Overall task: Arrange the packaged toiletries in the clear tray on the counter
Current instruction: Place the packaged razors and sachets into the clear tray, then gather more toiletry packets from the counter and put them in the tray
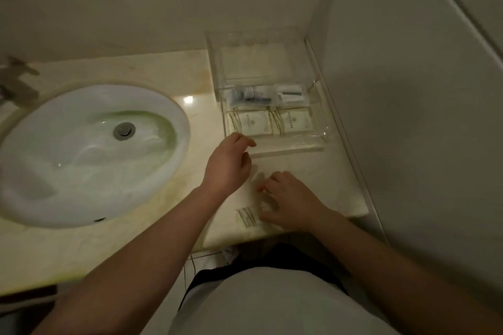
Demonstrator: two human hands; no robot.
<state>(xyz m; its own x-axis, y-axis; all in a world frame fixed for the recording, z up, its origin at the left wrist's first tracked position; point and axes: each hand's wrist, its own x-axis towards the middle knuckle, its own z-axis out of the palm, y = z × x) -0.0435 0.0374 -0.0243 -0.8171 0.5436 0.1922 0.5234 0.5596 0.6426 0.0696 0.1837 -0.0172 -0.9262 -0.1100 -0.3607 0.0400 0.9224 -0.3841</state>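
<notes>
A clear tray (321,141) stands on the counter against the right wall. Two cream packets (255,121) lie side by side in its front part, and clear-wrapped toiletries (253,95) lie behind them. Another cream packet (249,216) lies flat near the counter's front edge. My right hand (288,200) rests over this packet's right part with fingers spread, touching it; whether it grips it is unclear. My left hand (228,162) hovers at the tray's front left corner, fingers loosely curled, holding nothing.
A white oval sink (81,149) fills the counter's left side, with a faucet (16,81) at the far left. A pale wall panel (408,90) bounds the counter on the right. The counter's front edge (272,236) is just below my right hand.
</notes>
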